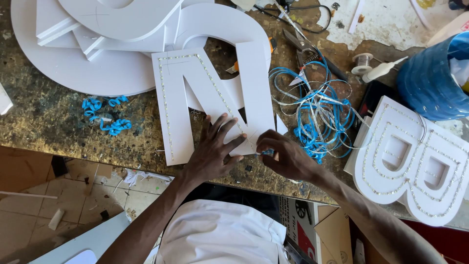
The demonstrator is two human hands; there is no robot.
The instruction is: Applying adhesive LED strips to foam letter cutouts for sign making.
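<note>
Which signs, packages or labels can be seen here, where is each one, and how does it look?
N letter: middle of the bench, flat, white, shaped like a sign letter, dotted light strip along its edges; left hand presses it, right hand pinches at its lower corner.
B letter: right edge of the bench, white, thick, light strips looping over its face.
Cardboard box: below the bench, brown, open flap.

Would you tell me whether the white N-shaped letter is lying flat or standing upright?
Lying flat: the N letter rests face-up on the workbench, left hand pressing it.
</note>
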